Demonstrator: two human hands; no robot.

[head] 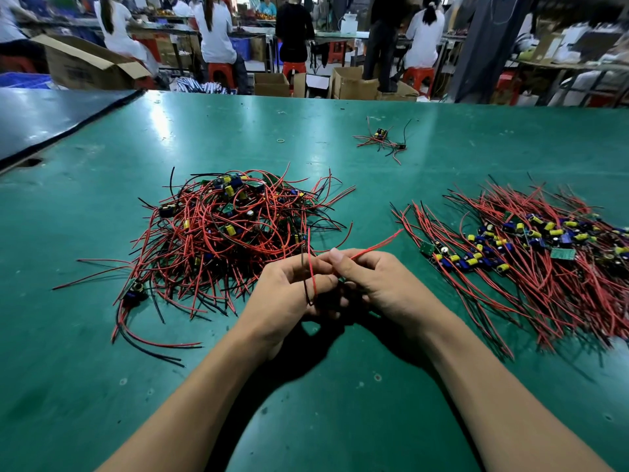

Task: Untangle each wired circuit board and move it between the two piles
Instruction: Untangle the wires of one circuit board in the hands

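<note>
Right hand (374, 284) pinches a red lead (374, 245) just right of the tangled pile (231, 233), its free end slanting rightward. Left hand (289, 291) grips looped red and black leads (311, 284). Their board is hidden between the palms. The sorted pile (544, 253) lies farther right, nearest the right hand.

1. The left hand (289, 294) and right hand (381, 284) are bare.
2. The left forearm (190, 403) and right forearm (503, 386) are bare too, uncovered down to the bottom edge of the view.
3. The fingers (341, 269) are slim, with short, rounded nails.
4. One nail (335, 255) on the right hand shows plainly, trimmed close and squarish at the tip.
</note>
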